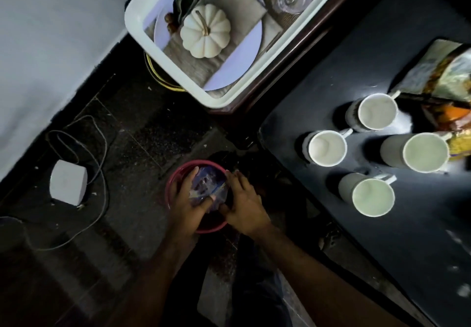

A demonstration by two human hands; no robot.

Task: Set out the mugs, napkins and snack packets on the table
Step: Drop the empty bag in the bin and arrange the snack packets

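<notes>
Several white mugs stand upright on the black table (331, 84) at the right, among them a near mug (370, 194), a left mug (326, 148) and a far mug (377, 112). Snack packets (441, 71) lie at the table's far right edge. Down on the dark floor sits a red bowl (175, 181) with a bluish clear plastic packet (211, 184) in it. My left hand (187, 204) and my right hand (246, 205) both reach into the bowl and grip that packet from either side.
A white tray (142, 0) printed with a pumpkin place setting rests on a dark wooden stand at the top. A white adapter box (67, 186) and loose grey cables (102, 173) lie on the floor at the left. A pale wall runs along the upper left.
</notes>
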